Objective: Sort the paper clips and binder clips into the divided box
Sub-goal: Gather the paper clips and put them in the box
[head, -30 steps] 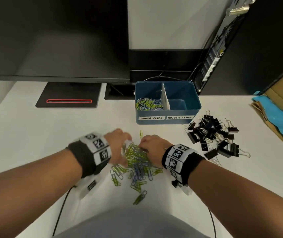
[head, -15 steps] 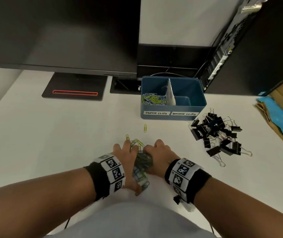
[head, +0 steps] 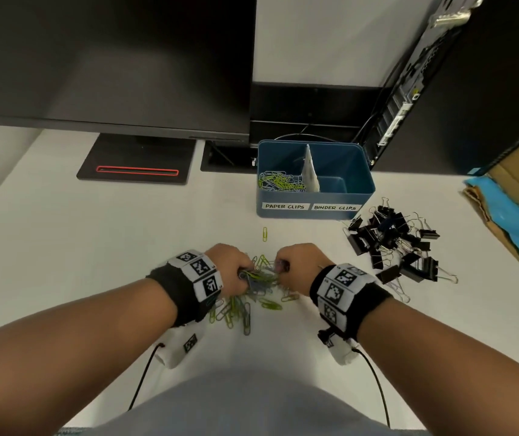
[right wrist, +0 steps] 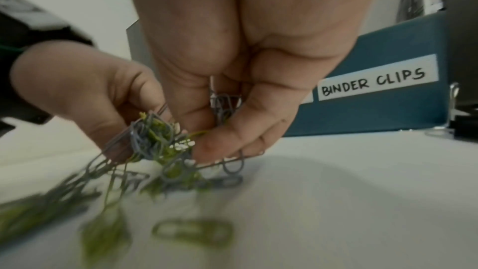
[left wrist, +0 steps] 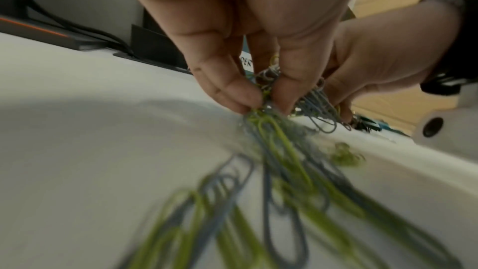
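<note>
A heap of green and grey-blue paper clips (head: pixel 245 305) lies on the white desk in front of me. My left hand (head: pixel 231 269) pinches a bunch of them (left wrist: pixel 266 97), and my right hand (head: pixel 297 262) grips another bunch (right wrist: pixel 222 107); the two bunches are tangled together (head: pixel 259 275) between my hands. The blue divided box (head: pixel 314 212) stands further back, with paper clips (head: pixel 278 182) in its left compartment. A single green clip (head: pixel 264 234) lies in front of it. Black binder clips (head: pixel 392 243) are piled to its right.
A monitor (head: pixel 110 58) and its stand base (head: pixel 137 160) are at the back left. A computer case (head: pixel 459 83) stands at the back right. A cardboard box with blue lining (head: pixel 516 212) sits at the right edge. Wrist-camera cables (head: pixel 141 379) trail toward me.
Both hands have risen slightly and moved apart, each holding a bunch of paper clips. Several clips have spilled back onto the desk beneath them.
</note>
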Demonstrator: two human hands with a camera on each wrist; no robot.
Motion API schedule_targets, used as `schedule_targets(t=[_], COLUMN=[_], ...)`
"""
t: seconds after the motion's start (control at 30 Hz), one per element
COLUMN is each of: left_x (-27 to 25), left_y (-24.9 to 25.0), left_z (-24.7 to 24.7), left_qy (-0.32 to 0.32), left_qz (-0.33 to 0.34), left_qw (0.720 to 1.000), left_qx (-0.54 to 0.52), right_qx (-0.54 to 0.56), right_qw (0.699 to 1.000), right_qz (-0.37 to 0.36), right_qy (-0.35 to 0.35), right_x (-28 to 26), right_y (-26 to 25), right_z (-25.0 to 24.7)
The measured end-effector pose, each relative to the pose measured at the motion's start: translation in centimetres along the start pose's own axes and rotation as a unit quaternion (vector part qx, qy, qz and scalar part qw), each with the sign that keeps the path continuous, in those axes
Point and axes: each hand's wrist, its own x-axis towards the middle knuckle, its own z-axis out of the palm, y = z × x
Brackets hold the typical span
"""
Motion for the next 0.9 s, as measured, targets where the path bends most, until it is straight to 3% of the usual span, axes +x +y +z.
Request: schedule_targets(t=[0.3, 0.53, 0.57, 0.7, 0.83, 0.9], left_x=[-0.5, -0.8, -0.9, -0.8, 1.0, 2.7], left_y=[-0.8, -0.8, -0.7, -0.2, 1.6, 2.8], left_z=[-3.1, -6.0, -6.7, -10.2, -13.4, -14.2], left_qy=[0.043, 0.137, 0.155, 0.222, 0.286, 0.283], left_qz=[-0.034, -0.043, -0.044, -0.026, 0.009, 0.025], left_qw=[0.998, 0.984, 0.981, 0.971, 0.955, 0.957], left_qx=[-0.028, -0.106, -0.111, -0.088, -0.08, -0.056], right_qx=[0.077, 0.239, 0.218, 0.101, 0.149, 0.179], right_qw=[0.993, 0.931, 0.935, 0.976, 0.954, 0.935], right_qz=[0.01, 0.067, 0.08, 0.106, 0.103, 0.112], right_qy=[0.093, 0.267, 0.268, 0.16, 0.238, 0.285], right_x=[-0.6, 4.5, 5.5, 7.4, 5.7, 3.8], right_y=[-0.4, -0.1, -0.2, 0.0, 1.3, 2.0], right_z=[-7.2, -11.1, -11.1, -10.2, -9.6, -9.2])
